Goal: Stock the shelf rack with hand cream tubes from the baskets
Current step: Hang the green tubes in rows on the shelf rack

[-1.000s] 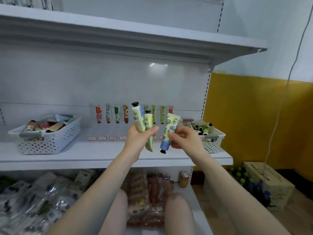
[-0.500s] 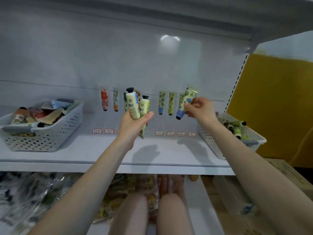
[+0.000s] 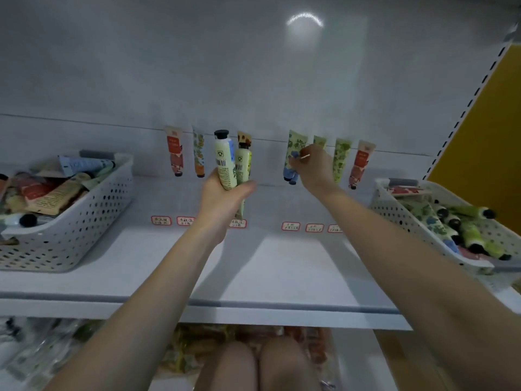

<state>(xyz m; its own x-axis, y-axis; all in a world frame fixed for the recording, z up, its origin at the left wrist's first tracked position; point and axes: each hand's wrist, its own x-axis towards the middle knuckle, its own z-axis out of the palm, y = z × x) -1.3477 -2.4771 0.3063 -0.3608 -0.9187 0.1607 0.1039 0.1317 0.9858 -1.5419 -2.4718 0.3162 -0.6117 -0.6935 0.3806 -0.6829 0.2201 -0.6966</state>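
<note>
Two barcoded tubes (image 3: 225, 162) gripped by left hand (image 3: 222, 198), right hand (image 3: 313, 167) pinching floral tube (image 3: 293, 148), labels (image 3: 290, 226) illegible

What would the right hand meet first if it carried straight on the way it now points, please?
Most likely the white back panel, just behind the blue-flowered tube that the right hand pinches. A green tube hangs partly hidden behind the hand and might be touched first; depth is unclear.

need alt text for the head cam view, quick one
A person's right hand pinches a blue-flowered tube into the row of tubes on the back panel, while the left hand grips two more tubes. The left basket and right basket on the shelf hold others.
</note>
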